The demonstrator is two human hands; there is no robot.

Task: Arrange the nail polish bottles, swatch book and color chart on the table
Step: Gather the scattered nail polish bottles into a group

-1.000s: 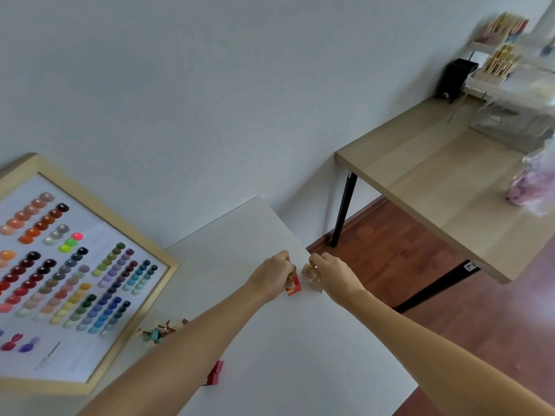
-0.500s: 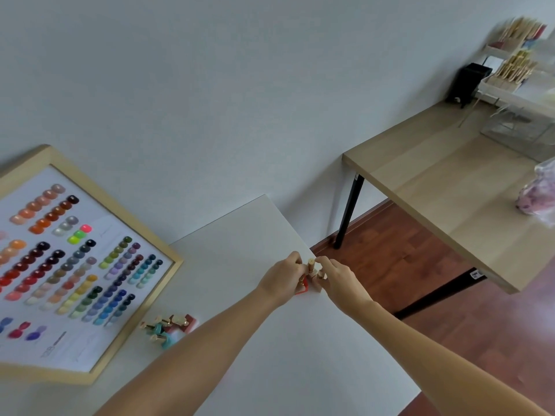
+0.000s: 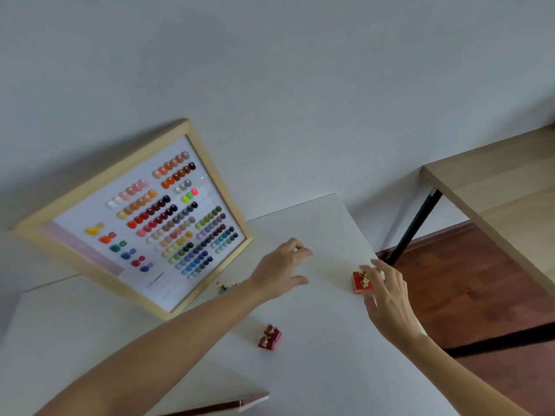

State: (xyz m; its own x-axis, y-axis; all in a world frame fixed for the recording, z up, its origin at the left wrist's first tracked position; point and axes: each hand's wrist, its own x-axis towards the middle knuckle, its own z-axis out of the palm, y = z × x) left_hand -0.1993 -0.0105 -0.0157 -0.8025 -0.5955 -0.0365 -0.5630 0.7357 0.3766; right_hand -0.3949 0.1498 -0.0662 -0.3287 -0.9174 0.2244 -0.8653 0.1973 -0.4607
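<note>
A framed color chart leans against the wall at the back left of the white table. Two bright red nail polish bottles stand near the table's right edge. My right hand hovers over them with its fingers spread and the fingertips at their caps. To their left, above the bare table, my left hand is open and holds nothing. Two dark red bottles lie nearer me. Teal bottles peek out behind my left forearm. The swatch book's edge shows at the bottom.
A wooden table with a black leg stands to the right, across a gap of red-brown floor. The grey wall runs close behind the white table. The table's right edge lies just past the bright red bottles.
Both hands were pinched together on the bright red bottles. My left hand has let go and moved left; my right hand has opened over them. My view has swung left.
</note>
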